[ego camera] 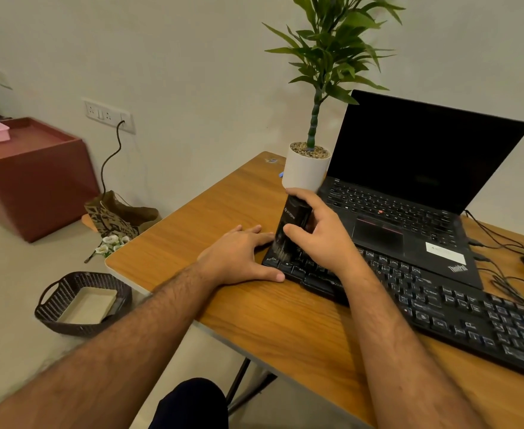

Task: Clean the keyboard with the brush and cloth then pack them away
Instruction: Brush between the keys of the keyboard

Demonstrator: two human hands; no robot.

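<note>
A wooden desk (285, 329) fills the frame, set against a pale wall (192, 57), with a maroon cabinet (35, 178) standing well apart on the floor at left. An open black laptop (409, 193), screen dark, sits at the desk's far side beside a potted plant (310, 144). In front of the laptop, a black keyboard (440, 308) runs diagonally across the desk. On the floor near the desk's corner rests a dark woven basket (81, 305) holding a pale tray. At the keyboard's left end, the right hand (322, 233) grips a black brush (291, 227), fingers curled round its upper body and thumb across its front, the brush standing nearly upright with its lower end down on the keys. Just beside it, the left hand (239, 258) lies flat on the desk, fingers spread and relaxed, thumb and fingertips touching the keyboard's left edge. Black cables (502, 243) trail across the desk at far right.
</note>
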